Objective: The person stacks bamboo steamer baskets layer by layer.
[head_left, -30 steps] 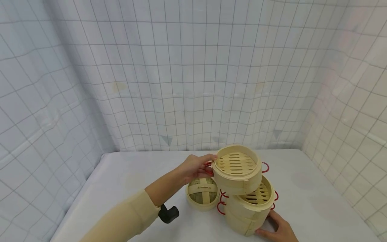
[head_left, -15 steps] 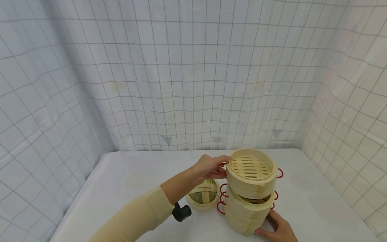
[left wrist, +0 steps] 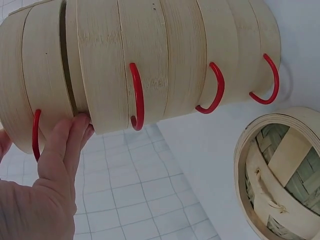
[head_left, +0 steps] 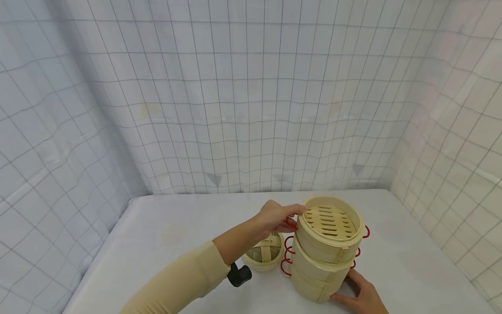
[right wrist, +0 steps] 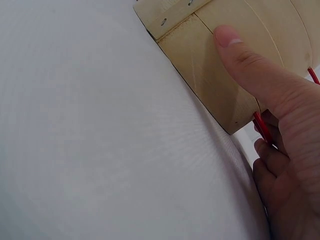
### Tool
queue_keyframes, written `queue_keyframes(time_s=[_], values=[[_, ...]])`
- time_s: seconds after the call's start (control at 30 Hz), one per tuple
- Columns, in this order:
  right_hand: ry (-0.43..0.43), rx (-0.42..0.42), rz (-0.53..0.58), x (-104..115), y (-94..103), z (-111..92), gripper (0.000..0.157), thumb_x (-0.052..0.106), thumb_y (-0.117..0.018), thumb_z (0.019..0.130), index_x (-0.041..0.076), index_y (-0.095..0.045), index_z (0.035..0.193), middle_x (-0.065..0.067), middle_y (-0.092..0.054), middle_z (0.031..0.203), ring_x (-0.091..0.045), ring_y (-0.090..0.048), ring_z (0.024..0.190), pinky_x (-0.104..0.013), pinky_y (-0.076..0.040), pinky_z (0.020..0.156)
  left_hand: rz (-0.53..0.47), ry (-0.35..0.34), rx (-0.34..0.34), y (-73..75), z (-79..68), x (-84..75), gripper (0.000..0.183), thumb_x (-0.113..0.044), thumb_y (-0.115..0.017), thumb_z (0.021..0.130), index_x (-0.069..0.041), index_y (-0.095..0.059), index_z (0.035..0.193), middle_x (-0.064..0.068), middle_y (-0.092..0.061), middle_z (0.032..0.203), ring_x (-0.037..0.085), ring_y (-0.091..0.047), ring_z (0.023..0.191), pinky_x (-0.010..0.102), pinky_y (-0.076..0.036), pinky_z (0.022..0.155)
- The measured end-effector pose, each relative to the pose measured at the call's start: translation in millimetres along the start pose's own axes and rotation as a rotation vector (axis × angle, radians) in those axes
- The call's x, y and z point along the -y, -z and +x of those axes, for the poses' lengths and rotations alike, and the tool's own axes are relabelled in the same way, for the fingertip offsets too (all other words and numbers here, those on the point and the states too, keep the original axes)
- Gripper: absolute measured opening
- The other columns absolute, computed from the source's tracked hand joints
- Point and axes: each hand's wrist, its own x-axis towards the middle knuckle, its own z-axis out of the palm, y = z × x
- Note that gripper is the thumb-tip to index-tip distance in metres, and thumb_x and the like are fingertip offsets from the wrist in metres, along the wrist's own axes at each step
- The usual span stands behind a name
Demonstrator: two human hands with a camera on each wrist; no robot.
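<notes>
A round bamboo steamer basket (head_left: 333, 250) with a slatted floor tops a stack of similar lower baskets (head_left: 311, 279) with red side handles. My left hand (head_left: 276, 216) grips the top basket by its left side, thumb at the rim and fingers beneath near the red handle. In the left wrist view, a narrow dark gap (left wrist: 65, 50) shows between the top basket and the one below. Low on the stack's right side, my right hand (head_left: 362, 293) holds the bottom basket. Its thumb lies along the bamboo wall (right wrist: 210, 75); the other fingers are partly hidden by a red handle (right wrist: 262, 128).
A bamboo steamer lid (head_left: 266, 254) with a woven top and crossed strips lies on the white table (head_left: 176, 244), left of the stack and partly behind my left forearm. Gridded white curtains (head_left: 251, 109) enclose the table at the back and sides.
My left hand has carried the top basket to the right and down onto the stack, covering the slatted basket below. The right hand has stayed at the stack's base.
</notes>
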Motion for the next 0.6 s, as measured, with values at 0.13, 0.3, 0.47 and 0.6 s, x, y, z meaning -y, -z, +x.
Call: queue_keyframes(time_s=[0.13,0.3,0.47,0.6], values=[[0.018,0.009,0.016,-1.9,1.0,2.3,0.065,0.034,-0.085,0.059,0.019,-0.059,0.117,0.0,-0.058,0.118,-0.003,-0.05,0.108,-0.009,-0.035,0.086,0.037,-0.003,-0.007,-0.4,-0.4,-2.2,0.039,-0.034,-0.075,0.073,0.002,-0.064,0.081,0.01,-0.064,0.067,0.015,-0.064,0.058,0.031,-0.053,0.064],[0.057,-0.002,0.024,-1.9,1.6,6.6,0.064,0.032,-0.085,0.059,0.018,-0.059,0.115,0.001,-0.059,0.115,-0.001,-0.05,0.107,-0.007,-0.033,0.085,0.065,-0.018,-0.025,-0.2,0.6,-6.3,0.04,-0.035,-0.075,0.073,0.003,-0.063,0.082,0.012,-0.064,0.069,0.016,-0.065,0.06,0.029,-0.053,0.062],[0.061,-0.007,0.034,1.2,2.0,4.4,0.063,0.029,-0.086,0.059,0.017,-0.059,0.114,0.002,-0.059,0.114,0.0,-0.049,0.107,-0.008,-0.034,0.085,0.106,-0.039,0.001,0.9,0.9,-5.4,0.039,-0.036,-0.075,0.073,0.002,-0.064,0.075,0.012,-0.064,0.07,0.017,-0.064,0.06,0.029,-0.053,0.06],[0.036,0.002,0.03,1.7,1.3,1.6,0.062,0.028,-0.086,0.059,0.017,-0.059,0.114,0.002,-0.059,0.115,0.0,-0.049,0.108,-0.009,-0.034,0.085,0.142,-0.058,0.026,1.2,0.7,-3.6,0.039,-0.035,-0.075,0.073,0.002,-0.065,0.071,0.012,-0.064,0.071,0.017,-0.064,0.061,0.03,-0.053,0.061]])
